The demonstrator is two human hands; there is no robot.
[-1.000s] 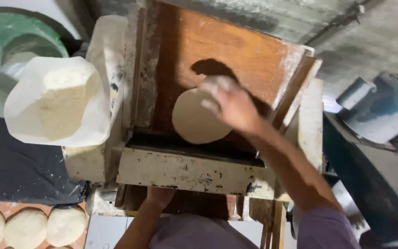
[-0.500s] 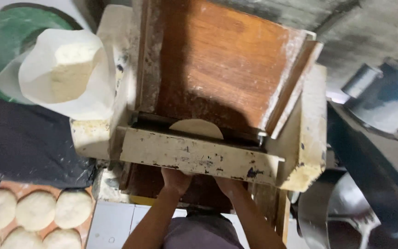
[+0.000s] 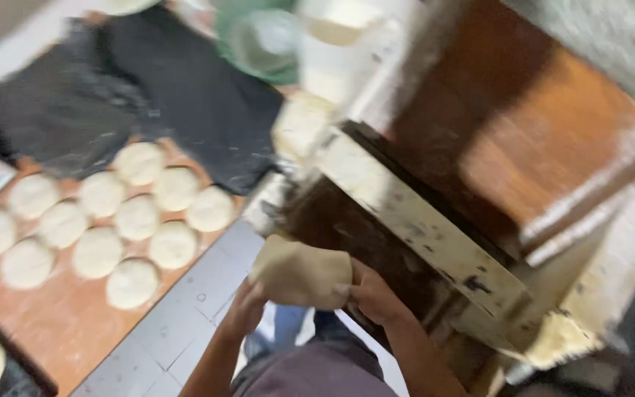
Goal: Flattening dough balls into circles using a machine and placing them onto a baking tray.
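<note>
A flattened sheet of pale dough (image 3: 301, 272) hangs between my two hands below the front of a wooden dough-rolling machine (image 3: 479, 176). My left hand (image 3: 244, 309) grips its left edge and my right hand (image 3: 371, 292) grips its right edge. The sheet droops slightly between them. The machine has a brown sloped wooden chute and a cream-painted front bar (image 3: 420, 220). The whole view is tilted and blurred.
Several round dough balls (image 3: 119, 220) lie in rows on a floury wooden board (image 3: 53, 323) at the left. A black cloth (image 3: 148, 103) lies behind them. A green bowl (image 3: 259, 37) stands at the top. White tiles (image 3: 178, 323) run beside the board.
The dough has come out under the machine and both hands now hold it. The view has swung left and tilted, bringing the board of dough balls into sight.
</note>
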